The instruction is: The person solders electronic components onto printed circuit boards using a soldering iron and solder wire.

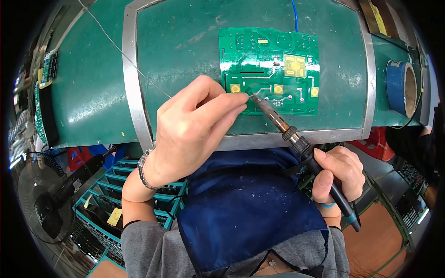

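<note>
While the right hand (340,173) grasps the soldering iron (291,135) by its black handle, I see the metal tip pointing up and left to the lower part of the green circuit board (259,51). The left hand (187,125) is pinched, thumb against forefinger, on a thin wire (109,38) that enters from the upper left and passes behind the knuckles. The pinched fingertips sit just beside the iron's tip; I cannot tell from this angle whether they touch the board.

The circuit board lies on the green tabletop (178,60), inside a metal frame (134,69) and right of its centre. Yellow patches (295,66) mark its upper face. A blue cable (295,14) runs up from behind its top edge. Outside the frame, on the right, I note a blue roll (394,85) with a brown core. Below the frame is a dark blue apron (250,208). At lower left, a fan (41,199) stands beside a teal rack (99,217).
</note>
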A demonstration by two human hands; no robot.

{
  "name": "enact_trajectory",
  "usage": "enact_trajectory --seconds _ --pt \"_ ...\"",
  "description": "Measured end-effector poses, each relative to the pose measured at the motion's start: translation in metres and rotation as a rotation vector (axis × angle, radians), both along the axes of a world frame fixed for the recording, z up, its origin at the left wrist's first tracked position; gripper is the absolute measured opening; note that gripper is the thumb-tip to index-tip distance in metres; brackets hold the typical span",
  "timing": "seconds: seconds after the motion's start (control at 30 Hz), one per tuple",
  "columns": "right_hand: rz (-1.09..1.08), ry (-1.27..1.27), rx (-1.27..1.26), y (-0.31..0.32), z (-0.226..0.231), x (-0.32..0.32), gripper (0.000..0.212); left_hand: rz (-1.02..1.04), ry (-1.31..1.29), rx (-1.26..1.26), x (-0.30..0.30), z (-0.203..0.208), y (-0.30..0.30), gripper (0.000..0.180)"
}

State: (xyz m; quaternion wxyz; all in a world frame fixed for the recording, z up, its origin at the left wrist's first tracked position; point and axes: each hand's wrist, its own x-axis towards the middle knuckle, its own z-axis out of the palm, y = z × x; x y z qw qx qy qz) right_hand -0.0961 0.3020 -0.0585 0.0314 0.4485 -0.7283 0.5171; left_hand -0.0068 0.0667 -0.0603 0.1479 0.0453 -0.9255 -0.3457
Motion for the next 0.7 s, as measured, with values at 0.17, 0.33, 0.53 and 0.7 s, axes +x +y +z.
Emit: enact_trajectory --seconds 0.17,0.33,0.53,0.7 --pt "-0.009 0.000 -0.003 0.000 0.006 0.000 0.016 0.092 -0.162 0.232 0.000 0.018 0.003 0.023" --pt "0.099 0.037 0.060 -0.005 0.015 -0.006 0.016 -0.103 -0.201 0.070 0.010 0.029 -0.017 0.023" --pt "0.101 0.106 0.021 0.002 0.022 -0.005 0.016 -0.399 -0.342 0.238 0.031 0.020 0.009 0.022" --pt "-0.019 0.058 -0.014 0.010 0.013 0.000 0.018 0.055 -0.154 0.173 0.018 0.021 0.011 0.025"
